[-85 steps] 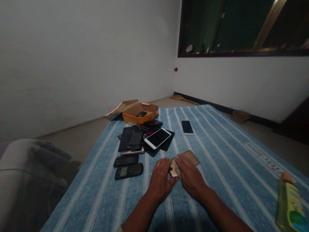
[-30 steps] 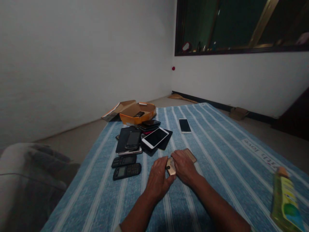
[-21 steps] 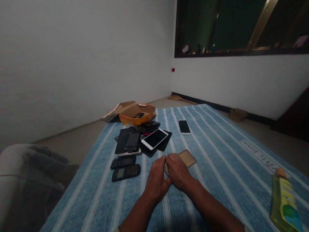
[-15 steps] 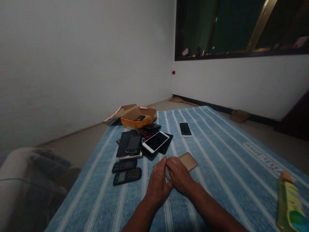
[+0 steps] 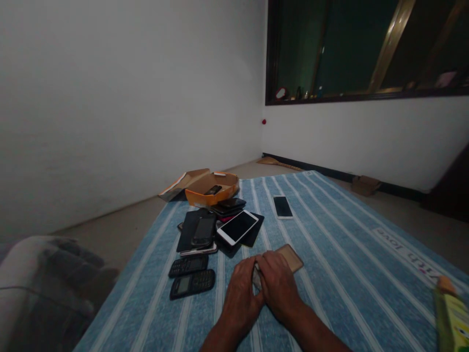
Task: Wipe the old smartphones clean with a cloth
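My left hand (image 5: 242, 293) and my right hand (image 5: 276, 283) meet at the front middle of the striped blue cloth (image 5: 146, 313). Between them they hold a small greyish thing (image 5: 256, 278), mostly covered by the fingers, too hidden to name. A tan phone case (image 5: 291, 258) lies just beyond my right hand. To the left are two black keypad phones (image 5: 192, 283). Behind them a pile holds a dark phone (image 5: 203, 231) and a white-framed phone (image 5: 237, 227). Another white phone (image 5: 282, 207) lies apart, farther back.
An open orange box (image 5: 210, 198) with a small phone inside stands at the back left of the cloth. A yellow-green bottle (image 5: 452, 318) is at the right edge. A covered grey-white object (image 5: 40, 288) is at the left.
The view has tilted up a little, so everything sits lower in the picture. Both hands remain together around the greyish thing.
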A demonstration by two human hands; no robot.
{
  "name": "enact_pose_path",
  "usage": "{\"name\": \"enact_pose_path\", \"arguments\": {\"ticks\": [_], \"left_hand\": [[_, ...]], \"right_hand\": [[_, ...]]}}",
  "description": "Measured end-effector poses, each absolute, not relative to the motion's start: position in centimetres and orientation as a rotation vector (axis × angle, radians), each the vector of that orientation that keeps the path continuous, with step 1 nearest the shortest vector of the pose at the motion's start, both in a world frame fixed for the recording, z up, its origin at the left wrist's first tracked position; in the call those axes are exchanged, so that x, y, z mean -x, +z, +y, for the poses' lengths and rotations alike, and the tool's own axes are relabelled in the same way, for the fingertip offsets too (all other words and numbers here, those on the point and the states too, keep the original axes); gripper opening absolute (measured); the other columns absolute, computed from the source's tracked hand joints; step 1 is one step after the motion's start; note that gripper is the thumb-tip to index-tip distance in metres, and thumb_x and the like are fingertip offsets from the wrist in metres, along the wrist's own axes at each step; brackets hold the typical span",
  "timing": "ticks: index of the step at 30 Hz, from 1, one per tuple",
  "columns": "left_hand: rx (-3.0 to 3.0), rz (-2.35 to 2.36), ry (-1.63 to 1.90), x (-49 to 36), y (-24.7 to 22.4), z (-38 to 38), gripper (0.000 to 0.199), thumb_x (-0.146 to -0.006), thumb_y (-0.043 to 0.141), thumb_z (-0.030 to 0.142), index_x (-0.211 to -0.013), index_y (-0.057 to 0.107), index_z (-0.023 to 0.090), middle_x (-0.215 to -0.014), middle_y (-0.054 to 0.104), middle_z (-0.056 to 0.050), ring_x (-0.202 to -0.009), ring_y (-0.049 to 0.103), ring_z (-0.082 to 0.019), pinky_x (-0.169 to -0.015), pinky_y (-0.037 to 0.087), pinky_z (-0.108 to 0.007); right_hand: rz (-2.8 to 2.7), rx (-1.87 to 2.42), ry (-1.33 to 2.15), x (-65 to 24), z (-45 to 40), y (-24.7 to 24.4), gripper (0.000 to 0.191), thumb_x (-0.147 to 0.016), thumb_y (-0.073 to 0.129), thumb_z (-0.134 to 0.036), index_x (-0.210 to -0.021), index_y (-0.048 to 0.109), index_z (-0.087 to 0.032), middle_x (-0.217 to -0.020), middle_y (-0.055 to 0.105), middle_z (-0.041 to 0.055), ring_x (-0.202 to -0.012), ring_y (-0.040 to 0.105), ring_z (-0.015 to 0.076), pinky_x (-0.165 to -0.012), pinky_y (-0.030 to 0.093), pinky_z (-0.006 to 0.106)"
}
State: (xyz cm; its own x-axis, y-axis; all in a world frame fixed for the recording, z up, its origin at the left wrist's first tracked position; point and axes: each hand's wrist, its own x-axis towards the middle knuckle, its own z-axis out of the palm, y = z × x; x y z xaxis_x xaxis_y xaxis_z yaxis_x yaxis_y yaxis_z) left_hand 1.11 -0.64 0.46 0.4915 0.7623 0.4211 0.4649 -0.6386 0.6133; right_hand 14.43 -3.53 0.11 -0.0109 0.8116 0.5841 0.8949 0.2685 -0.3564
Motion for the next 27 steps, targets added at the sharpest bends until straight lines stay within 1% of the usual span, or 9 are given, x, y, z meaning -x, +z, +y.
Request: {"name": "enact_pose_path", "arguments": {"ticks": [2,5,10,14,18,22,27], "left_hand": [[-2.342,1.029,0.999,-1.0,0.2,-0.5,0.051,-0.080,0.063,0.029,-0.129,0.052,0.019,-0.124,0.063,-0.016,-0.117,0.059,-0.034,-0.098,0.051,-0.053],[-2.383,1.028,1.054,-0.9,-0.4,-0.3,0.052,-0.077,0.063,0.026,-0.127,0.052,0.018,-0.122,0.064,-0.015,-0.114,0.060,-0.033,-0.096,0.053,-0.051],[-2.421,1.087,1.112,-0.8,-0.8,-0.3,0.052,-0.072,0.061,0.021,-0.124,0.054,0.018,-0.117,0.066,-0.014,-0.111,0.061,-0.033,-0.094,0.054,-0.051],[-2.418,1.106,1.109,-0.8,-1.1,-0.4,0.052,-0.074,0.062,0.022,-0.125,0.053,0.018,-0.118,0.065,-0.015,-0.112,0.061,-0.033,-0.095,0.053,-0.051],[-2.432,1.109,1.072,-0.8,-1.7,-0.4,0.056,-0.075,0.064,0.026,-0.130,0.052,0.020,-0.124,0.064,-0.015,-0.117,0.059,-0.035,-0.098,0.051,-0.055],[-2.435,1.139,1.012,-0.7,-2.7,-0.3,0.060,-0.077,0.063,0.028,-0.135,0.050,0.021,-0.129,0.063,-0.015,-0.121,0.058,-0.036,-0.099,0.050,-0.057],[-2.476,1.136,0.993,-0.5,-3.2,-0.3,0.064,-0.077,0.063,0.028,-0.138,0.046,0.018,-0.134,0.059,-0.018,-0.126,0.054,-0.038,-0.101,0.048,-0.059]], "right_hand": [[-1.820,1.551,-0.148,-14.2,-3.5,-0.2,0.028,-0.085,0.050,-0.002,-0.106,0.059,-0.019,-0.098,0.060,0.0077,-0.094,0.053,0.0254,-0.088,0.043,0.041],[-1.837,1.528,-0.080,-14.0,-3.3,-0.2,0.027,-0.086,0.049,-0.001,-0.102,0.059,-0.020,-0.099,0.062,0.0074,-0.094,0.055,0.0240,-0.087,0.044,0.038],[-1.887,1.506,0.069,-14.1,-3.0,0.4,0.020,-0.090,0.048,-0.006,-0.096,0.059,-0.021,-0.094,0.062,0.0046,-0.089,0.055,0.0212,-0.085,0.043,0.035],[-1.883,1.494,0.138,-14.3,-3.0,0.4,0.021,-0.091,0.048,-0.006,-0.099,0.059,-0.022,-0.095,0.062,0.0030,-0.091,0.055,0.0206,-0.087,0.042,0.035],[-1.839,1.524,0.094,-14.4,-3.1,0.1,0.022,-0.091,0.048,-0.006,-0.098,0.059,-0.023,-0.097,0.062,0.0036,-0.093,0.055,0.0216,-0.090,0.041,0.037],[-1.801,1.557,0.002,-14.4,-3.2,-0.2,0.020,-0.090,0.048,-0.006,-0.097,0.060,-0.022,-0.097,0.062,0.0051,-0.092,0.055,0.0224,-0.089,0.042,0.038],[-1.795,1.558,-0.084,-14.2,-3.2,-0.4,0.022,-0.090,0.047,-0.006,-0.100,0.060,-0.021,-0.098,0.062,0.0069,-0.093,0.054,0.0241,-0.088,0.044,0.040]]}}
